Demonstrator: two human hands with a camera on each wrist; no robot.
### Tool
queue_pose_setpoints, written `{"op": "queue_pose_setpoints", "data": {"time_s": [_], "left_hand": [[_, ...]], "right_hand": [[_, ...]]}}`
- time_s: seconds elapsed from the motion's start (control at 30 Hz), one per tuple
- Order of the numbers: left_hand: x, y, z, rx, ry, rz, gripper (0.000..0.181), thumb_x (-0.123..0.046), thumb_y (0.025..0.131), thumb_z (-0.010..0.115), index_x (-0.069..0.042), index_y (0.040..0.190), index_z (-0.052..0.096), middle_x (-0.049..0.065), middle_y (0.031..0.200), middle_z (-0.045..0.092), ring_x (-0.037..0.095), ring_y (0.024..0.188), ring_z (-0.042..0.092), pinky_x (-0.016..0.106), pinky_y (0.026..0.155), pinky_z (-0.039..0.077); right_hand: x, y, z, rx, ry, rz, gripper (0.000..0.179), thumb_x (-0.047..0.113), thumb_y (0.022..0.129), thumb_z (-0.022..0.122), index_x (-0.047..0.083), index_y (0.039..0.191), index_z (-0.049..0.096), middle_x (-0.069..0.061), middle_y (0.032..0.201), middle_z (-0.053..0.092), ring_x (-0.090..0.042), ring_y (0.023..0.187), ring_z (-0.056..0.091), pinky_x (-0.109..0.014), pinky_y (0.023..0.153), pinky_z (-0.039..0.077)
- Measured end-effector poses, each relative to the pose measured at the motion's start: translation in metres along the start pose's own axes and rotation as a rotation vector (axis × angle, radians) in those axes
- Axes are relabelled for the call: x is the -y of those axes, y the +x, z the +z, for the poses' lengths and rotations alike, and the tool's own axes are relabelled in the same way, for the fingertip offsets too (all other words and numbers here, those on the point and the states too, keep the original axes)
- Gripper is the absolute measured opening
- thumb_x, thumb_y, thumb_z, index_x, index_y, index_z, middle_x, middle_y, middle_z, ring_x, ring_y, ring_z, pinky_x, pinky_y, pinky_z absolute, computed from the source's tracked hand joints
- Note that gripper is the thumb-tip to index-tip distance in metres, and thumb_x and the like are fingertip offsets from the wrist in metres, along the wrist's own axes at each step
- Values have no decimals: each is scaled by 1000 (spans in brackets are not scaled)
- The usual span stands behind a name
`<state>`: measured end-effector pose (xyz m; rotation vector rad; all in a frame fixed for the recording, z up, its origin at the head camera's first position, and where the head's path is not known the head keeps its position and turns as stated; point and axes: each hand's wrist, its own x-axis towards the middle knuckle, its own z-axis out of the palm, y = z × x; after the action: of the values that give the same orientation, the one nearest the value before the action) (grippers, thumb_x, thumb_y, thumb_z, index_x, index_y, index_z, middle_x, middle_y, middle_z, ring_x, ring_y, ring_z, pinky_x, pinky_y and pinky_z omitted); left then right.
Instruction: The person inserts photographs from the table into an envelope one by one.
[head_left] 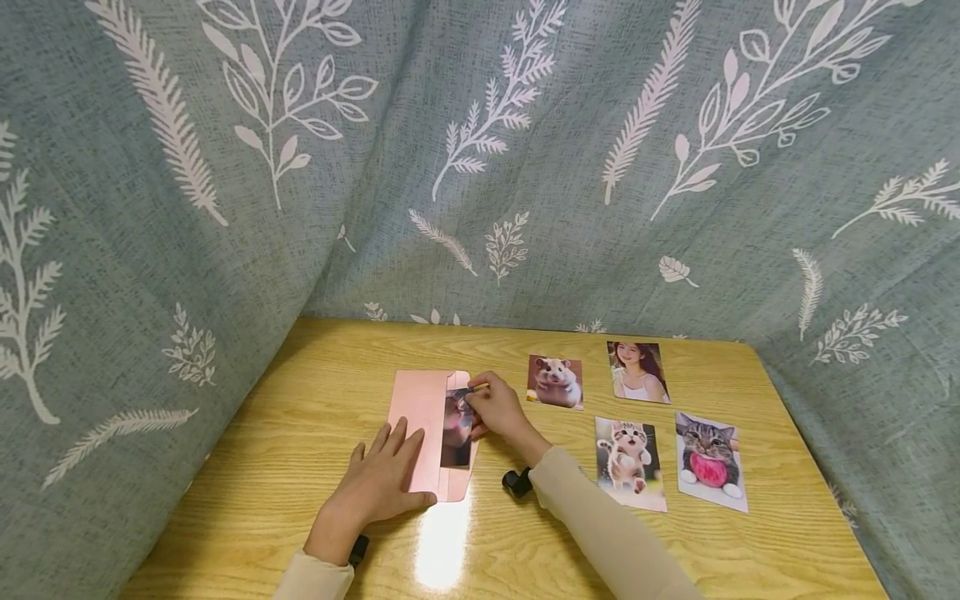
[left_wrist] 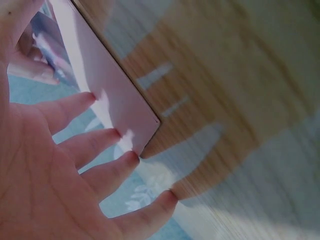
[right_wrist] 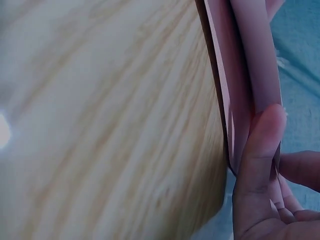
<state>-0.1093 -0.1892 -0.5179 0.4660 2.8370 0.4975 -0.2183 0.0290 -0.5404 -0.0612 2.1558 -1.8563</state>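
Right wrist view: card (right_wrist: 257, 55) pinched, lower right

Right hand (right_wrist: 257, 195) sits lower right: thumb on the card's pinkish face, a finger behind it from the right edge. Card runs up to top of frame. Pink paper (right_wrist: 225, 60) just left of it, slanting; can't tell from here if they touch. Wood-grain table (right_wrist: 125, 110) fills left and centre, bright glare spot (right_wrist: 4, 131) at left edge. Blue-green cloth (right_wrist: 302, 65) upper right.

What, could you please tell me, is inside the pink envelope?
At the mouth of the pink envelope, the right hand holds a photo that appears partly tucked in. How far it reaches, and whether anything else is inside, cannot be seen: the envelope's front covers that.
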Motion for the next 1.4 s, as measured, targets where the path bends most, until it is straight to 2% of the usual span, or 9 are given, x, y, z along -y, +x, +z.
{"op": "queue_pose_setpoints", "data": {"time_s": [0.2,0.5,0.77,0.9,1.1,1.23,1.4], "left_hand": [[-2,2,0,4,-5,3,101,-63,80,74,-10,156,35,22,162,21,47,146,18,76,105,20],[-3,8,3,8,-5,7,102,-65,79,74,-11,157,35,21,162,21,46,147,17,75,105,20],[-5,11,2,3,-3,12,102,-64,80,74,-11,157,35,21,162,21,46,147,17,75,105,20],[-4,11,0,4,-10,6,102,-64,79,75,-11,157,35,21,162,21,47,147,18,75,105,20],[-3,11,0,4,-2,5,102,-65,79,74,-10,157,35,22,162,20,47,147,17,75,105,19],[0,4,-2,6,-9,-12,103,-64,79,75,-10,156,35,24,162,21,47,146,17,76,105,18],[1,2,0,2,-15,-14,102,-64,78,75,-10,156,36,24,161,22,48,146,17,76,105,17]], "right_hand": [[1,1,1,6,2,10,23,2,99,59,-1,121,55,-12,77,61,-18,45,57,-39,44,56],[-1,2,2,-24,-40,-32,20,1,98,60,-2,117,56,-11,75,62,-15,44,57,-35,42,54],[1,3,0,-78,-142,-70,18,6,98,62,1,114,59,-7,81,68,-13,41,56,-28,40,51],[2,1,-2,-81,-158,-81,19,6,97,62,0,115,60,-8,86,69,-13,44,57,-28,41,50],[3,-6,-5,-86,-191,-102,20,8,98,62,0,117,62,-7,92,65,-16,57,59,-27,50,49],[2,-14,-1,-62,-161,-115,20,7,98,63,-2,116,61,-10,91,65,-20,60,62,-27,53,49],[5,-27,1,-23,-69,-69,24,3,98,59,-7,119,58,-21,97,67,-28,68,67,-32,58,57]]}}
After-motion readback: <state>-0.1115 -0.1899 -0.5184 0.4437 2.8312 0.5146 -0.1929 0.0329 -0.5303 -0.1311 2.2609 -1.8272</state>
